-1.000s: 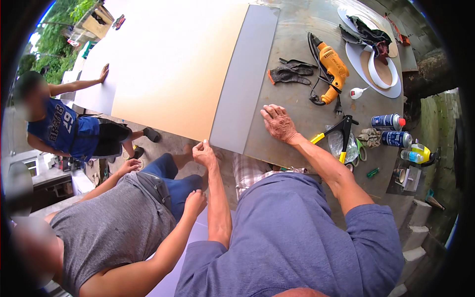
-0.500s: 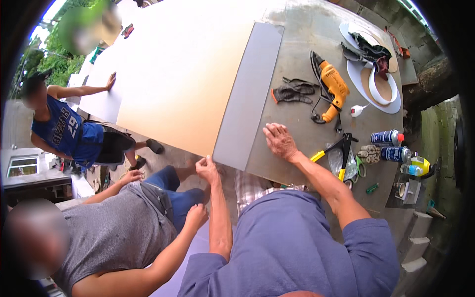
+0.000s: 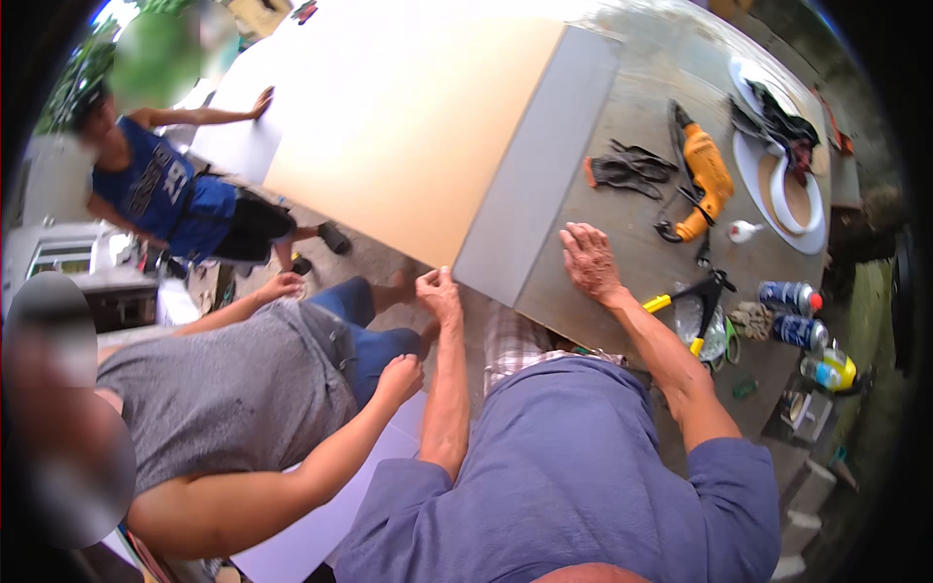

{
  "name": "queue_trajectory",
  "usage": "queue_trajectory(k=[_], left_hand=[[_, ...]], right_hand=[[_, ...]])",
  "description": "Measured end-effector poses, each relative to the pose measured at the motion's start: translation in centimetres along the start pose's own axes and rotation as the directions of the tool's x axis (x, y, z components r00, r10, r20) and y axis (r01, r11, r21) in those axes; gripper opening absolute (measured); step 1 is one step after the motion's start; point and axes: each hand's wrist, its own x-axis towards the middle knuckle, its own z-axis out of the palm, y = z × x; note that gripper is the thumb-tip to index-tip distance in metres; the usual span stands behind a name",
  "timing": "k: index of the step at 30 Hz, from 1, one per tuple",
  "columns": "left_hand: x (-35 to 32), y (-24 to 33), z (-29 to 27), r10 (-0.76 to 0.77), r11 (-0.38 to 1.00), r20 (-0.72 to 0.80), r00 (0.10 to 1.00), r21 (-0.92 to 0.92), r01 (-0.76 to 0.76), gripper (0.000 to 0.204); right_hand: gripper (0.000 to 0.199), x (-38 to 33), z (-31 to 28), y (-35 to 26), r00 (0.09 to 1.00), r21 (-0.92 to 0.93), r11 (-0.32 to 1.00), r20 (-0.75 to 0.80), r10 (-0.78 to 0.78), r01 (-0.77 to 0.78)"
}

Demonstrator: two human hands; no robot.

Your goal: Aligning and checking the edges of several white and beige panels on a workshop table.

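At the near corner of a large tan sheet [image 3: 418,175], my left hand [image 3: 439,293] is closed, thumb and fingertips pinched together at the edge. Whether a thin thing lies between them cannot be made out. A long grey strip [image 3: 535,165] runs along the right side of the tan sheet. Just right of that strip, my right hand [image 3: 591,262] rests palm down on the metal table [image 3: 622,238], fingers spread and holding nothing. A black tool with yellow handles [image 3: 698,306], like a hand riveter, lies beside my right forearm.
A yellow drill [image 3: 706,180], dark work gloves [image 3: 632,170] and a small white bottle [image 3: 743,231] lie beyond my right hand. Spray cans [image 3: 789,296] and green-handled scissors [image 3: 732,340] are at right. One person [image 3: 233,389] stands close on my left; another [image 3: 160,185] touches the sheet's far left.
The whole view has swung, so the table and tools sit farther right in the picture. Both hands stay at about the same places by the sheet and strip.
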Motion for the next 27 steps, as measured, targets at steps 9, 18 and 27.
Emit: queue_trajectory(k=[9,18,27], left_hand=[[-1.8,0.0,0.5,0.096,0.993,-0.049,0.994,0.068,-0.093,0.027],[-2.1,2.9,-0.6,0.131,0.990,-0.077,0.988,0.068,-0.126,0.030],[-2.0,2.2,-0.4,0.053,0.998,-0.065,0.997,0.048,-0.050,0.029]], right_hand=[[0.042,0.3,0.2,-0.4,0.999,0.026,0.999,-0.026,-0.044,0.045],[0.042,0.6,-0.6,-1.0,0.999,0.046,0.998,-0.004,-0.042,0.042],[0.042,0.6,-0.5,-0.9,1.000,0.040,0.999,0.010,-0.029,0.029]])
